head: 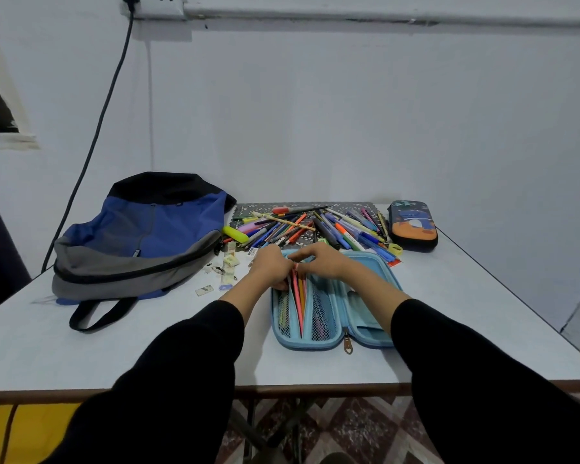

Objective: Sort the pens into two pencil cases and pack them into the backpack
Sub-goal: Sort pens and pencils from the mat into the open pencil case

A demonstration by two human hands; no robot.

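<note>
Both hands work at the open blue pencil case [332, 316] on the counter [181, 346] — left hand [270, 266] and right hand [319, 261], fingers curled onto the far ends of the pens [298, 296] inside. Light, stiff, slippery sticks, I'd judge — best pinched mid-barrel. A loose pile [315, 226] lies just beyond.

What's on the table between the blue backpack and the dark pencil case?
In the head view, a loose pile of pens on a patterned mat lies between them.

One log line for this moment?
stage: sorting | left hand: grips pens | right hand: holds pens | blue case: open | dark case: shut | backpack: lying left
</note>
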